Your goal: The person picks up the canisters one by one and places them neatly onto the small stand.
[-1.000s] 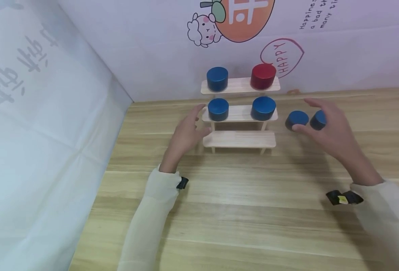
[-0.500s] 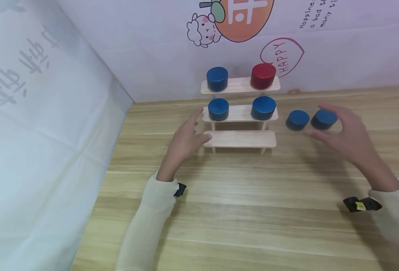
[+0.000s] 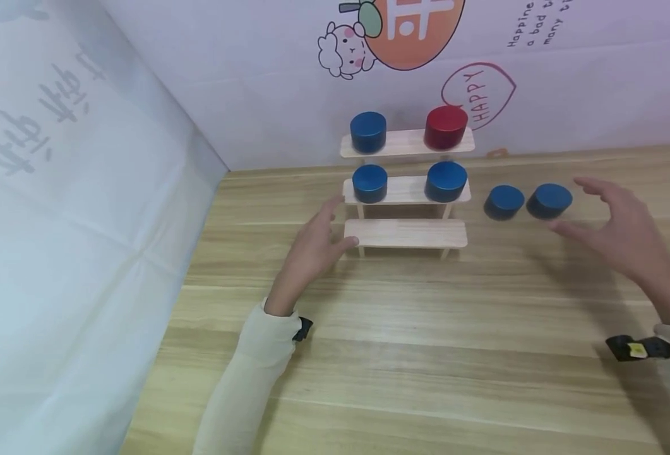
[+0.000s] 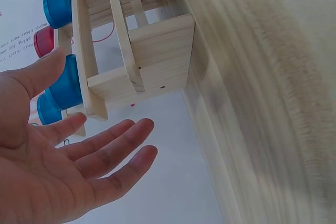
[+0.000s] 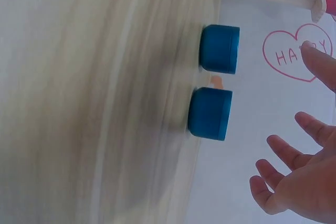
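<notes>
A small three-tier wooden shelf [image 3: 405,234] stands near the back wall. Its top tier carries a blue cylinder [image 3: 368,133] and a red cylinder [image 3: 446,128]; the middle tier carries two more blue cylinders, left [image 3: 370,184] and right [image 3: 446,182]. Nothing sits on the lowest tier. My left hand [image 3: 314,246] is at the shelf's left side, fingers spread and holding nothing. To the right of the shelf, two blue cylinders, one nearer [image 3: 504,203] and one farther out [image 3: 549,201], rest on the table. Just right of them my right hand [image 3: 619,230] hovers, fingers apart, with nothing in it.
The wood-grain table [image 3: 403,354] stretches in front of the shelf. A white printed cloth [image 3: 266,95] hangs behind it, and another pale cloth [image 3: 84,253] closes off the left side. Dark straps [image 3: 641,348] are worn at the wrists.
My right hand has moved right, away from the two table cylinders, uncovering the outer one fully. My left hand has shifted slightly down beside the shelf. The cylinders stay where they were.
</notes>
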Demonstrator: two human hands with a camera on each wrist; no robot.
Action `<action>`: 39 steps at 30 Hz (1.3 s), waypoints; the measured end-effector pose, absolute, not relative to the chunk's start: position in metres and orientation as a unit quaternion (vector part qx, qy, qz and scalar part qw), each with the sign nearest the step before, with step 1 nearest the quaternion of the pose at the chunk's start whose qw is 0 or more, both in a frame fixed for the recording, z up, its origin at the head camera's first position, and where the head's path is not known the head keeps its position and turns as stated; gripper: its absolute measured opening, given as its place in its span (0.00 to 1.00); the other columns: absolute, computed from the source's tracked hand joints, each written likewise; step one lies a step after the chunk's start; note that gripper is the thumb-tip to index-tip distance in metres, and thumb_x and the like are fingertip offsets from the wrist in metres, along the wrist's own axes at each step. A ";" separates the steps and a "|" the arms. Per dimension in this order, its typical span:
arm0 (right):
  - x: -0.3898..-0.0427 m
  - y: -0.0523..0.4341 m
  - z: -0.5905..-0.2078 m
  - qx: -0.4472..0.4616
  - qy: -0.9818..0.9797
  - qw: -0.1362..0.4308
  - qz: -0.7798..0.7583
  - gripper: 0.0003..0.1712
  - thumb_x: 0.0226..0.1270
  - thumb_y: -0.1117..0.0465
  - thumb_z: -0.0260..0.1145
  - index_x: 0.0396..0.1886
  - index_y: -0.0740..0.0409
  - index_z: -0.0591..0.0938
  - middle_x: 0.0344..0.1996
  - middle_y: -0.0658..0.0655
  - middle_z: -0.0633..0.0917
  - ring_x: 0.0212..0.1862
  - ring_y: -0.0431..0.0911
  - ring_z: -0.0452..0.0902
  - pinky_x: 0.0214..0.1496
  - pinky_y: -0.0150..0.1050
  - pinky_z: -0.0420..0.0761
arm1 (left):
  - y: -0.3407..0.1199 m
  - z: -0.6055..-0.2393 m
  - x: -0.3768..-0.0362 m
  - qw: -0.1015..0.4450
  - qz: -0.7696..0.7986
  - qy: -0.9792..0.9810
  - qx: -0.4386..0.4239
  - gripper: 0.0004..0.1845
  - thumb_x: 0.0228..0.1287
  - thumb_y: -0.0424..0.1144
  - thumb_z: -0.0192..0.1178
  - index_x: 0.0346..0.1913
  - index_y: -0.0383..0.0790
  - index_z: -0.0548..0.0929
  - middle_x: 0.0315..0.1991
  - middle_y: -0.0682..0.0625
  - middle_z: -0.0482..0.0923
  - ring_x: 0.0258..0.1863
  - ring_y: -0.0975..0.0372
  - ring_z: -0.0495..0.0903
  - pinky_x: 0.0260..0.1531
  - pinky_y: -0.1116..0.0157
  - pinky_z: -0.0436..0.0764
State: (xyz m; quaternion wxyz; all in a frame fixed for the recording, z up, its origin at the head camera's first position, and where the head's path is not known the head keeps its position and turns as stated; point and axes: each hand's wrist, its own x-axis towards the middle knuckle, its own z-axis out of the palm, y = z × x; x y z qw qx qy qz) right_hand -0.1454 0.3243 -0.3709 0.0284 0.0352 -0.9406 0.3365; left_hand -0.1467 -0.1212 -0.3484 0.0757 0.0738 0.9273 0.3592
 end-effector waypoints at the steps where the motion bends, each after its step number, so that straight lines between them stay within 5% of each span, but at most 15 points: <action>1: -0.146 0.326 -0.371 0.035 -0.942 0.028 0.332 0.49 0.67 0.52 0.70 0.79 0.64 0.55 0.73 0.76 0.58 0.71 0.76 0.47 0.65 0.75 0.49 | -0.121 -0.349 -0.146 0.076 0.359 0.927 0.073 0.43 0.66 0.45 0.68 0.78 0.51 0.56 0.69 0.41 0.69 0.63 0.48 0.73 0.54 0.48 0.77; 10: -0.153 0.343 -0.374 0.008 -0.945 0.001 0.326 0.52 0.68 0.48 0.69 0.80 0.61 0.51 0.75 0.74 0.52 0.72 0.76 0.43 0.62 0.78 0.48 | -0.119 -0.355 -0.138 0.068 0.369 0.924 0.071 0.43 0.66 0.45 0.68 0.78 0.48 0.56 0.68 0.39 0.69 0.62 0.47 0.74 0.53 0.48 0.78; 17: -0.156 0.358 -0.382 -0.006 -0.948 -0.020 0.316 0.53 0.68 0.45 0.68 0.81 0.59 0.49 0.75 0.74 0.52 0.72 0.76 0.42 0.61 0.79 0.48 | -0.117 -0.356 -0.132 0.065 0.360 0.928 0.079 0.41 0.67 0.44 0.67 0.77 0.45 0.58 0.71 0.42 0.66 0.68 0.49 0.67 0.61 0.48 0.70; 39: -0.179 0.386 -0.401 0.024 -0.929 -0.085 0.360 0.55 0.71 0.49 0.67 0.81 0.57 0.41 0.72 0.80 0.53 0.72 0.78 0.36 0.62 0.79 0.41 | -0.121 -0.372 -0.147 0.077 0.304 0.946 0.084 0.33 0.72 0.39 0.62 0.76 0.43 0.63 0.72 0.45 0.67 0.69 0.50 0.65 0.65 0.51 0.66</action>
